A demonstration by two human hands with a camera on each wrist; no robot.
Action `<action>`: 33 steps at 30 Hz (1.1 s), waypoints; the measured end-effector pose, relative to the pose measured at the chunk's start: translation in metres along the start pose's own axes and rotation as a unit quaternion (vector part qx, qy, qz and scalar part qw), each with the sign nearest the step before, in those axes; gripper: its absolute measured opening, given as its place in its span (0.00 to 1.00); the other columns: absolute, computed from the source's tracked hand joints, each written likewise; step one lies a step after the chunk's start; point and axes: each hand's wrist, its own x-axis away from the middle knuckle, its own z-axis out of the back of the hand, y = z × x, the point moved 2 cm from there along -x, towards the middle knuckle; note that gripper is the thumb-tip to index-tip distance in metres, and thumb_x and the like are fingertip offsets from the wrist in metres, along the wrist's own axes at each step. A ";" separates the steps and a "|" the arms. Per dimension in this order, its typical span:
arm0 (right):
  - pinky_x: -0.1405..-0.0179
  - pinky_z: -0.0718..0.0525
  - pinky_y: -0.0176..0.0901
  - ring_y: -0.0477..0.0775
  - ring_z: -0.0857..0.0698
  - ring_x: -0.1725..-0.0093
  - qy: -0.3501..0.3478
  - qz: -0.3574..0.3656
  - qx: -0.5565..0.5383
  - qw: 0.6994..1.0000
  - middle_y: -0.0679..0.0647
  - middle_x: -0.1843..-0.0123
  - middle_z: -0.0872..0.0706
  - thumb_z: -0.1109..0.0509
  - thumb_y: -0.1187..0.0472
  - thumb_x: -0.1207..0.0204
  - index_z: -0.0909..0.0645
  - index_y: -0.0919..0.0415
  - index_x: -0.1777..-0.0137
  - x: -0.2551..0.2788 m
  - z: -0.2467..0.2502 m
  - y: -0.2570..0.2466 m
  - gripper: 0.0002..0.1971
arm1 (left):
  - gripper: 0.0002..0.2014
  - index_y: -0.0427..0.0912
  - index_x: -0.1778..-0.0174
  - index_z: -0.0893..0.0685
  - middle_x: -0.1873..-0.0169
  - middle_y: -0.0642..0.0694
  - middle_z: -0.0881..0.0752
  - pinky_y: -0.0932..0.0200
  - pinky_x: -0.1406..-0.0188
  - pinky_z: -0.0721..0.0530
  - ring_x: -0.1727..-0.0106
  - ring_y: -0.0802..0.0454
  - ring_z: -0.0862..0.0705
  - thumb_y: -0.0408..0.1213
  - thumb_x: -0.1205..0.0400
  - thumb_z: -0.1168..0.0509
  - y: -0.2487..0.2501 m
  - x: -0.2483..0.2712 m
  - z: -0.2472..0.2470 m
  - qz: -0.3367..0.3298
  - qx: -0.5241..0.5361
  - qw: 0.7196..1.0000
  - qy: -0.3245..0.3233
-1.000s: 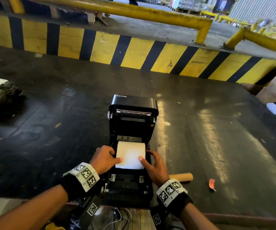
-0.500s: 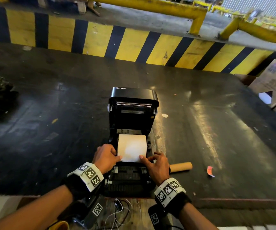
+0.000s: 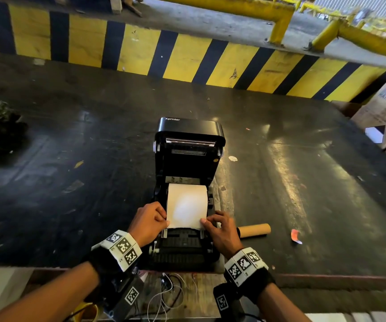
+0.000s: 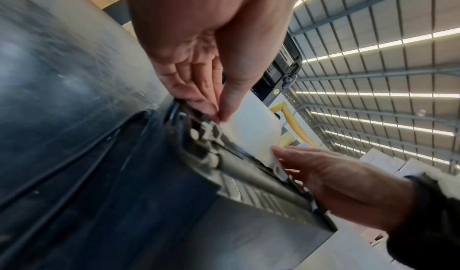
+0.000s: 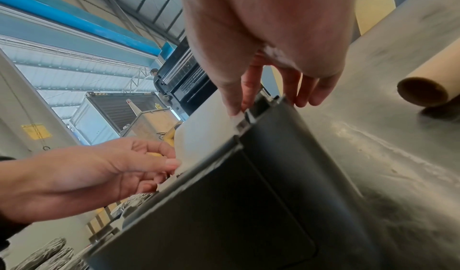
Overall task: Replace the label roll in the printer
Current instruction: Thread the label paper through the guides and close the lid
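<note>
Left hand [image 3: 149,223] and right hand [image 3: 222,231] each pinch a front corner of the thin, floppy label paper [image 3: 186,206], best pulled evenly by both corners.

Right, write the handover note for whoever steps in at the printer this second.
Left hand: pinches the left corner of the label paper's leading edge.
Right hand: pinches the right corner.
Printer: on the black table, lid up. The paper runs from the bay toward the front; its end is just short of the feed guides.
Empty cardboard core: lies on the table right of the printer.
Done: old core out, new paper in the bay, by the look of it.
Left: probably draw the paper through the guides, then close the lid.
</note>
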 end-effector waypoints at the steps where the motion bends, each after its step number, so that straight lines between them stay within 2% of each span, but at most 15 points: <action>1: 0.36 0.32 0.47 0.50 0.30 0.29 -0.006 -0.003 0.001 1.000 0.59 0.37 0.18 0.29 0.53 0.25 0.18 0.47 0.67 0.001 0.001 0.000 0.09 | 0.13 0.49 0.68 0.23 0.74 0.48 0.13 0.58 0.65 0.16 0.68 0.54 0.14 0.32 0.29 0.24 -0.001 0.000 0.000 -0.004 -0.001 1.000 -0.003; 3: 0.35 0.31 0.48 0.52 0.29 0.29 -0.014 -0.008 0.017 1.000 0.59 0.36 0.20 0.29 0.53 0.25 0.18 0.46 0.66 0.002 -0.001 0.002 0.08 | 0.12 0.48 0.66 0.24 0.73 0.46 0.12 0.64 0.69 0.21 0.70 0.56 0.16 0.31 0.28 0.25 -0.002 0.000 -0.001 -0.007 -0.012 1.000 -0.013; 5: 0.33 0.28 0.54 0.57 0.28 0.30 -0.021 -0.008 0.030 0.999 0.59 0.37 0.21 0.29 0.53 0.25 0.21 0.41 0.69 0.003 -0.003 0.003 0.12 | 0.12 0.47 0.65 0.24 0.71 0.44 0.12 0.63 0.69 0.20 0.69 0.54 0.16 0.30 0.28 0.26 -0.001 0.001 -0.001 -0.012 -0.023 0.999 -0.020; 7: 0.31 0.29 0.55 0.58 0.29 0.29 -0.033 -0.010 0.036 0.999 0.59 0.37 0.23 0.30 0.54 0.24 0.24 0.39 0.70 0.005 -0.003 0.002 0.14 | 0.13 0.47 0.65 0.25 0.70 0.45 0.13 0.61 0.67 0.18 0.68 0.53 0.16 0.29 0.28 0.26 -0.001 0.001 0.000 -0.012 -0.010 1.000 -0.022; 11: 0.28 0.30 0.62 0.59 0.31 0.27 -0.060 -0.007 0.060 0.996 0.61 0.31 0.26 0.31 0.52 0.24 0.25 0.37 0.70 0.002 -0.001 0.001 0.14 | 0.13 0.47 0.63 0.25 0.69 0.48 0.14 0.65 0.69 0.21 0.68 0.55 0.17 0.31 0.28 0.26 -0.002 0.001 0.000 -0.004 0.030 0.999 -0.010; 13: 0.31 0.28 0.63 0.60 0.27 0.29 -0.061 -0.006 0.079 0.995 0.59 0.34 0.22 0.29 0.52 0.25 0.24 0.38 0.72 -0.002 -0.002 0.002 0.15 | 0.13 0.46 0.62 0.26 0.70 0.48 0.13 0.62 0.66 0.18 0.68 0.54 0.16 0.31 0.27 0.26 -0.002 0.000 -0.001 -0.002 0.030 0.999 -0.017; 15: 0.35 0.24 0.63 0.60 0.22 0.36 -0.048 -0.003 0.072 0.996 0.54 0.45 0.20 0.27 0.51 0.28 0.23 0.39 0.74 -0.005 -0.002 0.001 0.14 | 0.14 0.47 0.60 0.26 0.69 0.46 0.12 0.58 0.63 0.16 0.68 0.53 0.16 0.31 0.27 0.26 -0.002 -0.002 0.000 0.001 0.019 0.999 -0.033; 18: 0.39 0.24 0.56 0.55 0.23 0.43 -0.063 0.006 0.046 0.997 0.47 0.56 0.23 0.27 0.55 0.27 0.23 0.41 0.73 -0.005 -0.001 0.000 0.15 | 0.14 0.47 0.59 0.26 0.67 0.44 0.11 0.50 0.58 0.13 0.64 0.50 0.13 0.32 0.28 0.26 -0.003 -0.003 0.000 0.002 -0.001 0.999 -0.039; 21: 0.40 0.23 0.52 0.58 0.22 0.40 -0.080 -0.007 0.051 0.995 0.54 0.48 0.23 0.28 0.55 0.26 0.22 0.45 0.72 -0.006 -0.001 0.001 0.14 | 0.13 0.45 0.59 0.25 0.65 0.43 0.11 0.52 0.59 0.13 0.64 0.50 0.13 0.33 0.28 0.25 -0.002 -0.001 -0.001 -0.002 0.003 1.000 -0.024; 23: 0.48 0.24 0.40 0.54 0.21 0.46 -0.090 -0.008 0.067 0.994 0.58 0.47 0.22 0.29 0.56 0.25 0.20 0.50 0.70 -0.007 0.001 -0.001 0.12 | 0.13 0.43 0.57 0.24 0.64 0.44 0.11 0.55 0.62 0.15 0.63 0.51 0.14 0.34 0.29 0.25 -0.001 0.000 0.000 0.002 0.017 1.000 -0.013; 25: 0.64 0.27 0.22 0.45 0.22 0.60 -0.104 0.005 0.069 0.992 0.54 0.58 0.19 0.29 0.59 0.25 0.19 0.57 0.69 -0.007 0.005 -0.008 0.11 | 0.13 0.41 0.56 0.23 0.65 0.45 0.12 0.53 0.59 0.14 0.64 0.52 0.14 0.32 0.28 0.25 -0.001 -0.001 0.001 0.003 0.031 0.999 -0.014; 26: 0.69 0.27 0.21 0.41 0.23 0.66 -0.111 0.012 0.061 0.992 0.51 0.65 0.20 0.29 0.61 0.25 0.19 0.58 0.70 -0.007 0.007 -0.011 0.11 | 0.12 0.41 0.56 0.24 0.67 0.46 0.12 0.52 0.57 0.13 0.66 0.54 0.15 0.31 0.28 0.26 -0.001 -0.002 0.001 0.001 0.029 0.999 -0.020; 28: 0.72 0.26 0.22 0.39 0.24 0.71 -0.114 0.018 0.048 0.992 0.46 0.73 0.21 0.29 0.62 0.26 0.19 0.55 0.73 -0.009 0.008 -0.012 0.14 | 0.14 0.44 0.59 0.26 0.70 0.47 0.13 0.51 0.55 0.14 0.68 0.55 0.17 0.30 0.28 0.26 -0.001 -0.005 0.002 -0.004 0.011 0.999 -0.040; 30: 0.70 0.26 0.25 0.38 0.23 0.72 -0.104 0.020 0.041 0.994 0.48 0.73 0.19 0.28 0.62 0.26 0.18 0.55 0.74 -0.010 0.005 -0.010 0.14 | 0.15 0.47 0.60 0.27 0.68 0.46 0.12 0.52 0.55 0.14 0.66 0.54 0.16 0.30 0.28 0.26 -0.001 -0.008 0.003 0.000 -0.005 0.998 -0.064; 33: 0.70 0.27 0.26 0.39 0.24 0.72 -0.096 0.032 0.047 0.994 0.52 0.72 0.19 0.30 0.64 0.26 0.15 0.63 0.68 -0.009 0.002 -0.009 0.10 | 0.17 0.49 0.61 0.28 0.65 0.45 0.12 0.52 0.55 0.13 0.62 0.51 0.13 0.30 0.29 0.25 0.000 -0.010 0.004 0.005 -0.016 0.997 -0.069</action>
